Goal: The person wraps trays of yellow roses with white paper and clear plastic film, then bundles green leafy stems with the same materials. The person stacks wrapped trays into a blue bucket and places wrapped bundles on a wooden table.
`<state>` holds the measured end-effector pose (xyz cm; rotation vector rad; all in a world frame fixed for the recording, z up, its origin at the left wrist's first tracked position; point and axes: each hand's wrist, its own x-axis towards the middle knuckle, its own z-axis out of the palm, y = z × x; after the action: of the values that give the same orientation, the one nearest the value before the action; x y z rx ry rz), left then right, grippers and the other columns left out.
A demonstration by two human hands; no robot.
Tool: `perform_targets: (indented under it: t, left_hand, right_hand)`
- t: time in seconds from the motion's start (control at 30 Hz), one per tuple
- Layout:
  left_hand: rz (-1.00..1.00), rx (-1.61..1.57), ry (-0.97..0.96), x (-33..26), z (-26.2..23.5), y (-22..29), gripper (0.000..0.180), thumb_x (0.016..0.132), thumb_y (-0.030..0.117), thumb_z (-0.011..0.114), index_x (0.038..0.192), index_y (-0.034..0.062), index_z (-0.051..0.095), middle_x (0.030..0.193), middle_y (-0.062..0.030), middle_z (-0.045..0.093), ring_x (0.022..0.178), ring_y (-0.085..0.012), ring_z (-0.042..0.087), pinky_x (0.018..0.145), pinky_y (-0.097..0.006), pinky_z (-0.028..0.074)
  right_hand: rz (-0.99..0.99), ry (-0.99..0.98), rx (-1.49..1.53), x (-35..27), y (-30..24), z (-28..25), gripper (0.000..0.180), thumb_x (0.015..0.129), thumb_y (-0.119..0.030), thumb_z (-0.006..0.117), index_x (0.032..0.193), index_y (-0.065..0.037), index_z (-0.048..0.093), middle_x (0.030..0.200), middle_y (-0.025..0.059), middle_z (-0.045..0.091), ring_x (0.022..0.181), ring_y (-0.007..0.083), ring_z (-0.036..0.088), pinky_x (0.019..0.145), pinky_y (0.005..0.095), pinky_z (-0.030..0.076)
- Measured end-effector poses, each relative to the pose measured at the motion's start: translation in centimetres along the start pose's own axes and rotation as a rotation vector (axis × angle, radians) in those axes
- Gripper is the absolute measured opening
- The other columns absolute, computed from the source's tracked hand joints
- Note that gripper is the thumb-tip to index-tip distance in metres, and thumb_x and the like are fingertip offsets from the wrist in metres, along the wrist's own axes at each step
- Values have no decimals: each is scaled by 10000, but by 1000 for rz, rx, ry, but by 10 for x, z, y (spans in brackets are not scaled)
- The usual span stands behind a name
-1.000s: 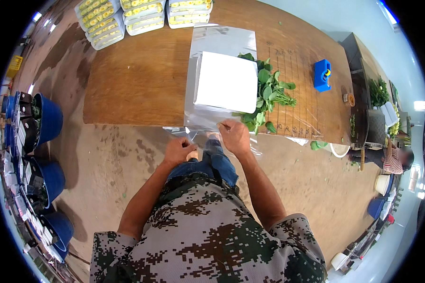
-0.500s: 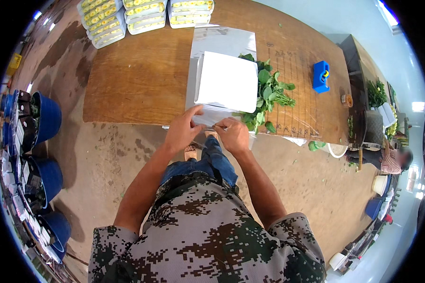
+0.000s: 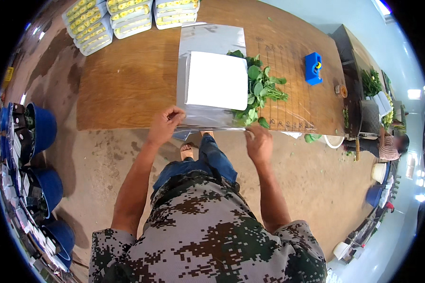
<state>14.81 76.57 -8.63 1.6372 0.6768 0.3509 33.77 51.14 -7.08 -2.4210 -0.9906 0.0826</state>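
A clear plastic sheet (image 3: 210,38) lies on the wooden table, its near edge at the table's front. A white rectangular sheet (image 3: 217,80) covers its middle. From the white sheet's right side stick out green leafy stems (image 3: 262,89); what lies under it is hidden. My left hand (image 3: 164,126) is closed at the plastic's near left corner, fingertips pinched together. At the near right corner, my right hand (image 3: 259,144) pinches the plastic's edge, which runs stretched between both hands.
Wrapped bundles of yellow flowers (image 3: 130,19) stand at the table's far left. A blue tape dispenser (image 3: 312,69) sits on the right, past lines drawn on the wooden table (image 3: 127,89). Blue buckets (image 3: 45,125) line the left. Another person (image 3: 388,146) is at the far right.
My hands have moved apart along the plastic's near edge, the left one to the left and the right one to the right. The edge between them is now drawn straight.
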Motion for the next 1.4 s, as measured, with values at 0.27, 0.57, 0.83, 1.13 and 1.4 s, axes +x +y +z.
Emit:
perform_targets:
  t: [0.27,0.57,0.83,1.13,1.4]
  left_hand:
    - [128,43,29,47,-2,11,136,947,169,608,942,38,645,776,23,575,722,-59,495,657,-230,427]
    - [-48,274,295,106,6,30,150,897,157,635,913,11,661,753,-3,625,703,-84,541,663,-251,448]
    - [-334,-119,264,101,-3,1,148,898,175,672,937,33,656,849,13,636,804,-78,560,725,-243,461]
    - [-423,37,227,113,2,21,133,836,102,735,904,33,643,813,-3,632,798,-79,581,731,-232,478]
    - [-431,102,261,114,-4,-13,177,813,155,727,897,37,625,790,-16,604,742,-112,563,685,-277,475]
  right_hand:
    - [254,-2,232,62,32,-27,156,836,-149,696,913,-14,710,892,164,698,826,304,673,729,365,514]
    - [240,-205,515,158,65,1,196,837,-182,703,928,-9,710,792,141,696,690,191,651,651,319,504]
    - [319,-452,585,179,81,25,220,829,-227,720,889,-15,720,666,89,654,565,178,577,543,330,445]
    - [357,-406,554,193,87,31,264,816,-238,729,845,23,704,679,156,655,578,232,612,558,355,468]
    - [473,53,498,220,147,0,284,811,-237,752,919,21,700,758,153,690,676,229,648,645,364,507]
